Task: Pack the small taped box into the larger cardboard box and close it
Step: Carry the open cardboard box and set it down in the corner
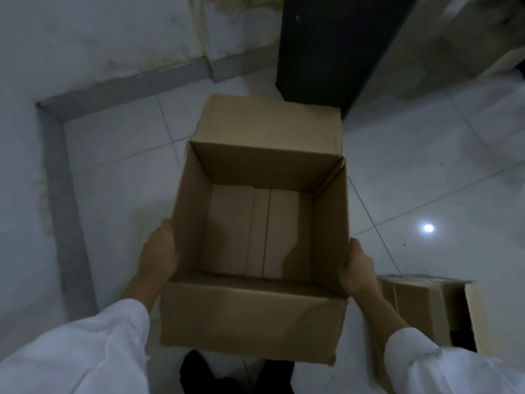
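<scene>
A large brown cardboard box is held open in front of me, above a white tiled floor. Its far and near flaps are folded outward, and its inside shows only the bottom flaps. My left hand grips the box's left wall from outside. My right hand grips its right wall. A smaller taped cardboard box sits low at the right, beside my right forearm, partly cut off by my sleeve.
A white wall with a grey skirting runs along the left and back. A dark upright panel stands behind the box. A bright light reflection shines on the floor tiles. My dark shoes show below the box.
</scene>
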